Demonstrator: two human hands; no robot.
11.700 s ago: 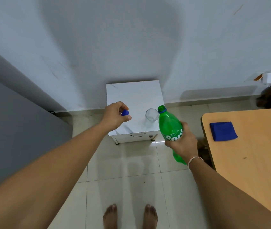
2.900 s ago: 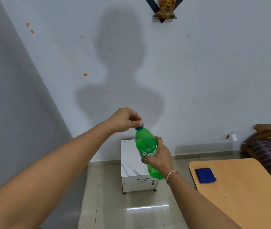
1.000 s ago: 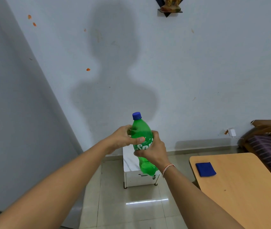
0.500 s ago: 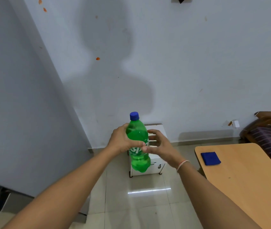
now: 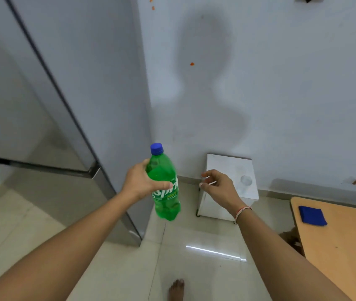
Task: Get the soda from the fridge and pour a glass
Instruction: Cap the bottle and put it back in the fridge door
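Note:
My left hand (image 5: pixel 139 183) grips the green soda bottle (image 5: pixel 166 200) around its upper body and holds it upright in the air; its blue cap (image 5: pixel 156 148) is on. My right hand (image 5: pixel 218 187) hangs just right of the bottle, fingers loosely curled, holding nothing. A clear glass (image 5: pixel 245 183) stands on the small white cabinet (image 5: pixel 222 166) by the wall, partly behind my right hand. The grey fridge (image 5: pixel 68 88) fills the left, its doors closed.
A wooden table (image 5: pixel 344 246) with a folded blue cloth (image 5: pixel 312 215) juts in at the right. Pale floor tiles (image 5: pixel 194 257) lie between fridge, cabinet and table, and my bare foot (image 5: pixel 176 290) shows at the bottom. A white wall runs behind.
My right hand has let go of the bottle and moved off to the right; the left hand alone holds it. The view has swung left, bringing the fridge in.

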